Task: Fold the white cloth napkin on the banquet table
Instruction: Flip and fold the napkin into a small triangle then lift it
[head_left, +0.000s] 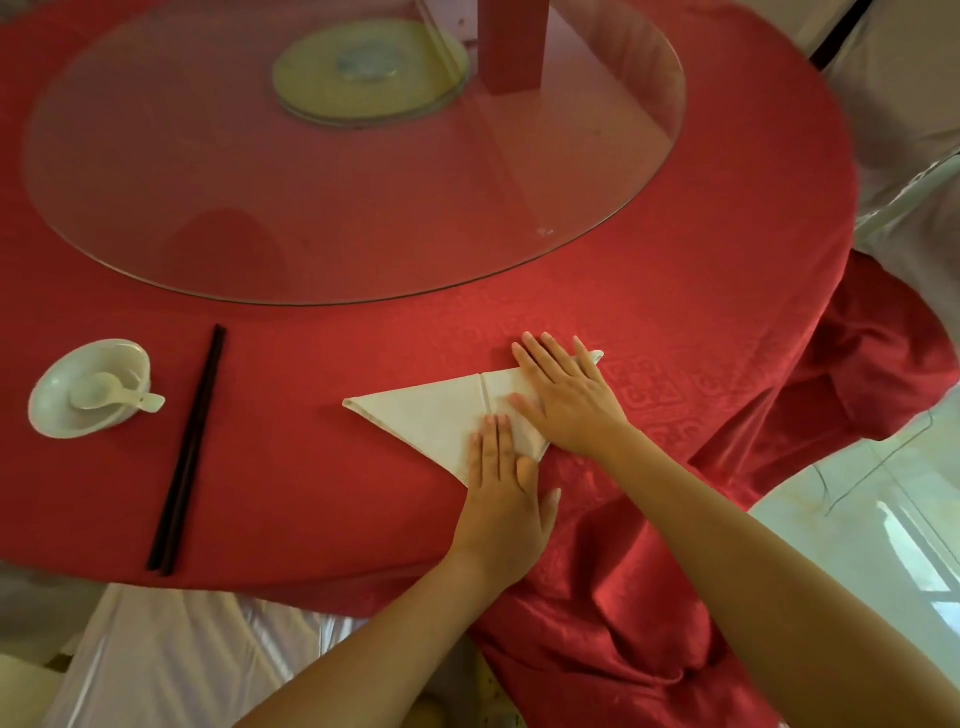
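Note:
The white cloth napkin (431, 413) lies folded into a triangle on the red tablecloth (311, 467), with one point aimed left and a crease running down its middle. My left hand (501, 480) rests flat on the napkin's near corner, fingers together. My right hand (563, 397) lies flat with fingers spread over the napkin's right part, which is folded over; a small corner of cloth sticks out past its fingertips. Both palms press down and neither one grips the cloth.
A white bowl (88, 387) with a white spoon (117, 395) sits at the left. Dark chopsticks (189, 452) lie beside it. A glass turntable (353, 156) covers the table's middle, with a red box (511, 44) on it. The table edge runs close below my left hand.

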